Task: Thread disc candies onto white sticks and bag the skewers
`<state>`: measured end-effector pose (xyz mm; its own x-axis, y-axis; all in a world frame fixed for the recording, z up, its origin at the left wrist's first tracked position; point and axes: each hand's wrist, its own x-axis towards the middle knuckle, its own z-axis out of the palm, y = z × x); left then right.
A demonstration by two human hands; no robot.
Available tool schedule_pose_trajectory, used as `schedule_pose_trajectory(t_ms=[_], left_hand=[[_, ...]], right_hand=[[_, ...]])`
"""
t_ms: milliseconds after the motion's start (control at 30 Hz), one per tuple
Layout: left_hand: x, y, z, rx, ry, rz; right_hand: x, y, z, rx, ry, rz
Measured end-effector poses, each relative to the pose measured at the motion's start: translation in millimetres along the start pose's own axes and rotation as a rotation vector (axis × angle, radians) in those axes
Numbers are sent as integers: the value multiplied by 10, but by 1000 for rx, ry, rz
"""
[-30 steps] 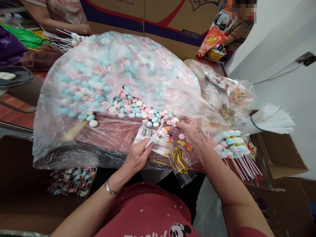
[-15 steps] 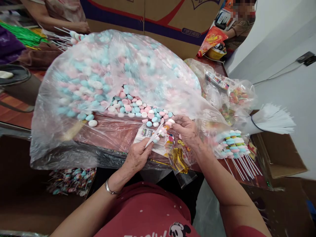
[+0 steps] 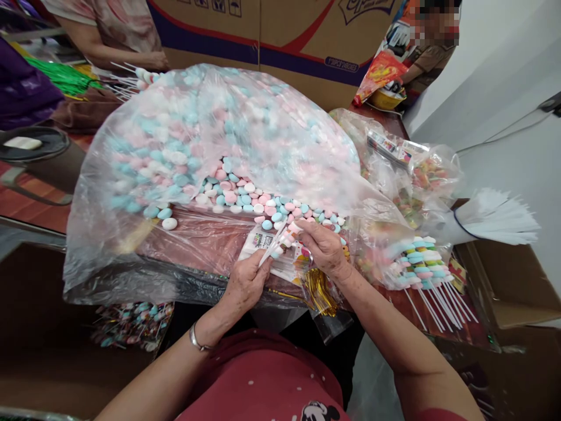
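My left hand [image 3: 246, 279] is closed around white sticks [image 3: 272, 245], which slant up and to the right. A row of pink, white and blue marshmallows [image 3: 287, 237] with a small orange piece among them is threaded beside these sticks. My right hand [image 3: 325, 248] pinches a pink marshmallow at the upper end of the row. Just beyond my hands, loose marshmallows [image 3: 230, 196] spill from the mouth of a large clear bag [image 3: 280, 117]. Under my hands lies a printed plastic packet [image 3: 260, 236]. Gold twist ties [image 3: 322, 289] lie below my right hand.
Finished marshmallow skewers [image 3: 423, 260] lie at the right, near a bundle of white sticks [image 3: 499, 219]. Open cardboard boxes [image 3: 512, 286] flank the table. A dark mug [image 3: 48, 161] stands at the left. Two other people are across the table, by a large carton [image 3: 272, 47].
My right hand has pushed the pink marshmallow in against the row on the stick, its fingers now closer to the other marshmallows. My left hand keeps its hold. The view has shifted slightly.
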<state>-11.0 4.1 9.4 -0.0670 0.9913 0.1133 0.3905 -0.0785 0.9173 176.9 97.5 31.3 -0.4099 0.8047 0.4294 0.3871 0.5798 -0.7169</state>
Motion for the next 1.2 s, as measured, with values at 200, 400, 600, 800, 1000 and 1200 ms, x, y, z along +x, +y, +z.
schedule_pose_trajectory(t_ms=[200, 400, 600, 800, 1000, 1200], left_hand=[[-3, -25, 22, -11, 18, -7], [31, 50, -2, -91, -36, -65], [83, 207, -75, -37, -141, -39], [94, 280, 63, -177, -67, -87], [93, 228, 283, -266, -12, -74], [51, 123, 396, -364, 8, -141]], right_hand=[[-24, -57, 49, 52, -44, -25], [-19, -72, 54, 133, -41, 64], [-17, -12, -53, 484, 161, 307], [39, -117, -91, 836, 188, 447], [48, -201, -6, 1084, 140, 508], [21, -183, 80, 1065, 48, 485]])
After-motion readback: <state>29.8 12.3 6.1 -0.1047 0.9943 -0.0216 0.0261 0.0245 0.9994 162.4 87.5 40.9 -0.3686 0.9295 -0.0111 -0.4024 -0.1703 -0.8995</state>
